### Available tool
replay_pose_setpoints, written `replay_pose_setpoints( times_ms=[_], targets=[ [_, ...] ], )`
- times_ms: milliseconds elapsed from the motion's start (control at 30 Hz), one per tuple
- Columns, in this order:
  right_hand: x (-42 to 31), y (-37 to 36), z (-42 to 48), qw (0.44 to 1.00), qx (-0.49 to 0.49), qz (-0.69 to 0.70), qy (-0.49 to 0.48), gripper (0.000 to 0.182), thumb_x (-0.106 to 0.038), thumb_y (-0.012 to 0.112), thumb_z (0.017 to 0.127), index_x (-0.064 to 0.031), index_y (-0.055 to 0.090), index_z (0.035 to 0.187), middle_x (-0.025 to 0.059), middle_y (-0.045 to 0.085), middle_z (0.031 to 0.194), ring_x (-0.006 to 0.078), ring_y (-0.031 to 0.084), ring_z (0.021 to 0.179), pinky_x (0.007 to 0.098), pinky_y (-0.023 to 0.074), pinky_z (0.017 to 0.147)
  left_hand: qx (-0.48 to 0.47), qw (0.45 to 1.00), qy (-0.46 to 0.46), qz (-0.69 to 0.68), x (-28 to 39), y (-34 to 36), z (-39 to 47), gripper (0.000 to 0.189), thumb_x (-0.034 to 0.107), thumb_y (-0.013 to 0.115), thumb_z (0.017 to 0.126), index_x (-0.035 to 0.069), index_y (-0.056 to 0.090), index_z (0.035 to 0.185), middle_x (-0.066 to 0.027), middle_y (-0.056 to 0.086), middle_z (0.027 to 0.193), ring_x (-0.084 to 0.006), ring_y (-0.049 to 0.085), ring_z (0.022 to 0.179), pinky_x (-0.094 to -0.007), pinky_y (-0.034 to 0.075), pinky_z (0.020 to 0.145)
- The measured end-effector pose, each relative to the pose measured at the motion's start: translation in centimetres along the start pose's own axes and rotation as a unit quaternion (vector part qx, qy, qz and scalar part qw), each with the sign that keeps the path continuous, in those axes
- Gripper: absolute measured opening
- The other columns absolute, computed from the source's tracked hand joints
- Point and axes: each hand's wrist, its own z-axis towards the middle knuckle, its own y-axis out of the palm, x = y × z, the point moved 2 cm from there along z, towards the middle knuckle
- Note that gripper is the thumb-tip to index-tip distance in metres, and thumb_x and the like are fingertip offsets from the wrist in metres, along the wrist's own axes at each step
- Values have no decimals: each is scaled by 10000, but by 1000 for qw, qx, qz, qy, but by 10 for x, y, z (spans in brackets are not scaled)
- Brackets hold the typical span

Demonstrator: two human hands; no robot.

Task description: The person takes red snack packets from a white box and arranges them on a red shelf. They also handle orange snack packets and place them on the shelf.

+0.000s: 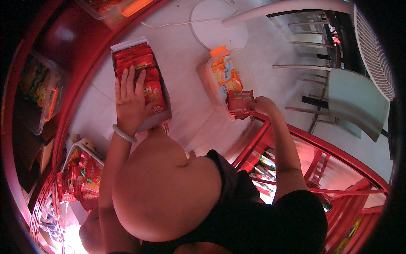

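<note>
A grey-white open box [160, 119] full of red snack packets [136, 60] stands on the floor in front of me. My left hand [130, 95], a pale bangle on its wrist, lies flat over those packets with the fingers apart. To the right, a clear plastic bin [250, 65] with an orange handle holds orange-and-blue packets [226, 74]. Several stacked red packets [241, 103] are in my right hand [264, 105], at the near end of this bin. My right fingertips are partly hidden behind the stack.
A white fan base [219, 23] with a cord stands beyond the bin. Red shelving [85, 76] curves along the left, with another clear bin [47, 95] on it. A red metal rack [336, 152] is at lower right. A chair [355, 98] stands at right.
</note>
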Motion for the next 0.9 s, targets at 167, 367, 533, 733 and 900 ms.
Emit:
replay_pose_setpoints(
  times_ms=[167, 367, 533, 733, 900],
  targets=[
    [-26, -13, -8, 990, 121, -67, -1, 587, -566, 530, 819, -72, 693, 1092, 176, 612, 1214, 361, 582, 1113, 443, 481, 938, -3, 1000, -6, -1, -1, 0, -1, 977, 320, 846, 627, 96, 352, 1438, -156, 286, 1522, -329, 261, 1421, -497, 195, 1166],
    [-39, -3, 0, 989, 129, 29, -60, 527, -483, 540, 838, -109, 628, 1197, 192, 619, 1189, 370, 592, 1094, 439, 485, 920, -10, 1000, -5, -9, 0, -1, 0, 979, 316, 847, 629, 94, 347, 1442, -160, 288, 1520, -331, 252, 1425, -509, 185, 1164],
    [-57, -8, -11, 982, 132, 123, -53, 424, -303, 598, 799, -85, 630, 1161, 174, 688, 1009, 341, 660, 933, 417, 510, 823, 19, 998, -1, -52, 0, -5, 1, 847, 276, 810, 687, 89, 407, 1407, -167, 334, 1492, -333, 274, 1413, -511, 200, 1153],
    [-97, -47, -80, 959, 254, 94, -78, 463, -180, 597, 776, -110, 603, 1234, 186, 683, 989, 349, 665, 885, 411, 526, 769, -2, 947, 31, -319, 11, -26, 13, 726, 301, 743, 794, 68, 410, 1395, -162, 387, 1455, -319, 395, 1340, -460, 311, 1101],
    [-204, -62, -160, 866, 450, 40, -214, 520, -103, 642, 732, -86, 607, 1251, 147, 689, 967, 330, 662, 758, 404, 522, 626, -195, 584, -95, -782, 34, -44, 11, 553, 328, 632, 930, 87, 426, 1384, -145, 400, 1442, -240, 457, 1298, -407, 406, 1035]
  ],
)
